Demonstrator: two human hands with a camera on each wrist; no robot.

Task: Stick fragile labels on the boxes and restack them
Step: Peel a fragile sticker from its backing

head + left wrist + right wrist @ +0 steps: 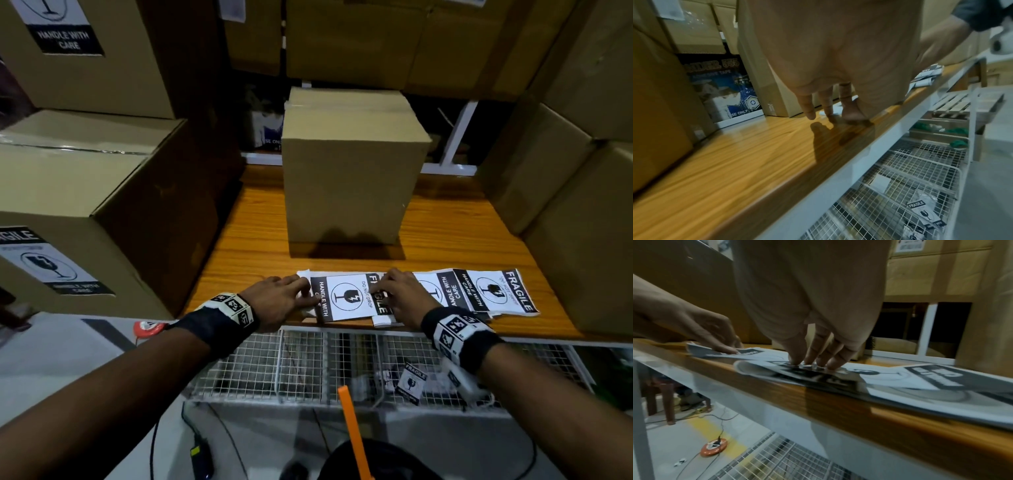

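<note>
A plain cardboard box (349, 178) stands upright in the middle of the wooden table (445, 233). A black and white fragile label (347, 296) (760, 356) lies flat at the table's front edge. My left hand (305, 294) (828, 113) (723, 347) presses straight fingers on the label's left end. My right hand (385, 291) (813, 365) rests its bunched fingertips on the label's black FRAGILE band. The label's near corner curls up slightly. More labels (493, 291) (920, 378) overlap to the right of it.
Labelled boxes (68, 212) are stacked at the left, and plain boxes (565, 192) wall in the right and back. A wire basket (308, 363) under the table edge holds a spare label (412, 380). An orange strip (354, 431) and cables lie below.
</note>
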